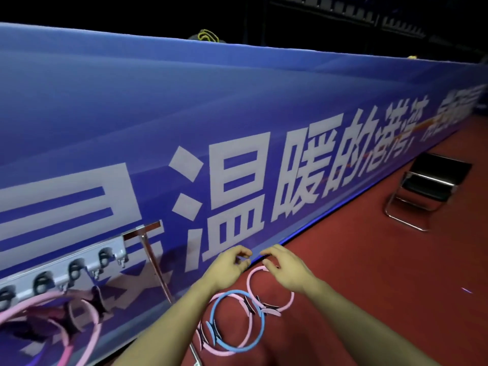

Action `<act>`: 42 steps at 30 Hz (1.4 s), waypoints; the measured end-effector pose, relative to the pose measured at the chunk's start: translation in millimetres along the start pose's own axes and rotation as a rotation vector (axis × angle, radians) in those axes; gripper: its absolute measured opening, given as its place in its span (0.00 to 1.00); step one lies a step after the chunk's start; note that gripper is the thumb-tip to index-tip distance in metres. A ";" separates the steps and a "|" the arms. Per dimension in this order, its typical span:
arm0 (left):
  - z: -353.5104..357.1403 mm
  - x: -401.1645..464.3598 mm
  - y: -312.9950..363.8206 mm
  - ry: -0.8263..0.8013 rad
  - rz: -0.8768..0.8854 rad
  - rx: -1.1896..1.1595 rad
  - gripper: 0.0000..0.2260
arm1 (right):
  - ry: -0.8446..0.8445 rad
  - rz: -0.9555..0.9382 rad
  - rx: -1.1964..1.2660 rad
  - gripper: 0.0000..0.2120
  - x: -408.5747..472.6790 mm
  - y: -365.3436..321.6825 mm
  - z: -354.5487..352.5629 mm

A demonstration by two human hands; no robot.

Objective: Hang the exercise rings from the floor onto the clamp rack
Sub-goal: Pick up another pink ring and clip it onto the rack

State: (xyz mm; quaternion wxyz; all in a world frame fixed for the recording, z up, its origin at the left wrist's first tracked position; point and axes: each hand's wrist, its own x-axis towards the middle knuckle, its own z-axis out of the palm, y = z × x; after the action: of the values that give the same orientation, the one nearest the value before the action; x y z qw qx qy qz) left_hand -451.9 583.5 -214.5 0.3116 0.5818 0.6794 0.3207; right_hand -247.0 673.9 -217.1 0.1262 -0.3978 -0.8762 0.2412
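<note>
Reaching forward and down, the right hand (pixel 287 270) hung nearest the far pink ring (pixel 270 289), fingers loosely curled and empty above its upper rim. The left hand (pixel 229 265), likewise curled on nothing, hovered beside it; the blue ring (pixel 237 320) and another pink ring (pixel 224 352) lay flat on the red floor (pixel 369 286) below, the clamp rack (pixel 66 270) lying leftward

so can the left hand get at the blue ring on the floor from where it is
Probably yes. The blue ring lies on top of the pink rings, nothing covering it, just below the empty, loosely curled left hand; only the right hand is close by.
</note>
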 end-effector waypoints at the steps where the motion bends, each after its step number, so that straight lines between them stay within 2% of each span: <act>1: 9.7 5.6 8.8 -0.017 0.008 0.011 0.07 | 0.004 0.003 0.002 0.15 -1.6 10.4 -3.9; 5: 35.5 26.9 35.2 -0.047 0.023 0.021 0.09 | 0.003 0.015 0.008 0.15 0.9 45.2 -15.3; 11: 52.1 78.8 37.1 -0.058 0.018 0.004 0.09 | -0.035 0.040 0.016 0.15 28.6 80.2 -26.7; 16: 51.7 141.8 23.2 -0.059 0.004 -0.010 0.09 | -0.050 0.031 -0.005 0.16 71.5 111.3 -45.6; 22: 52.7 233.4 16.3 -0.055 0.011 -0.035 0.05 | -0.042 0.074 -0.033 0.17 135.1 154.2 -81.4; 29: 76.4 305.3 22.2 -0.057 -0.014 -0.069 0.08 | -0.072 0.061 0.006 0.21 192.0 201.2 -86.0; 35: 72.6 354.7 3.9 0.044 -0.132 -0.086 0.07 | -0.166 0.013 0.040 0.17 263.0 251.3 -93.5; 42: 75.4 402.4 -0.2 0.232 -0.294 -0.099 0.06 | -0.304 -0.152 0.092 0.18 351.7 289.2 -93.4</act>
State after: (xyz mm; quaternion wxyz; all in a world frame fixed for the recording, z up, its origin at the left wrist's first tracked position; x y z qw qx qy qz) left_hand -443.8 987.5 -280.1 0.3028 0.4195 0.7717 0.3698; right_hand -253.6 1134.6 -278.5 0.0282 -0.2833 -0.9007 0.3283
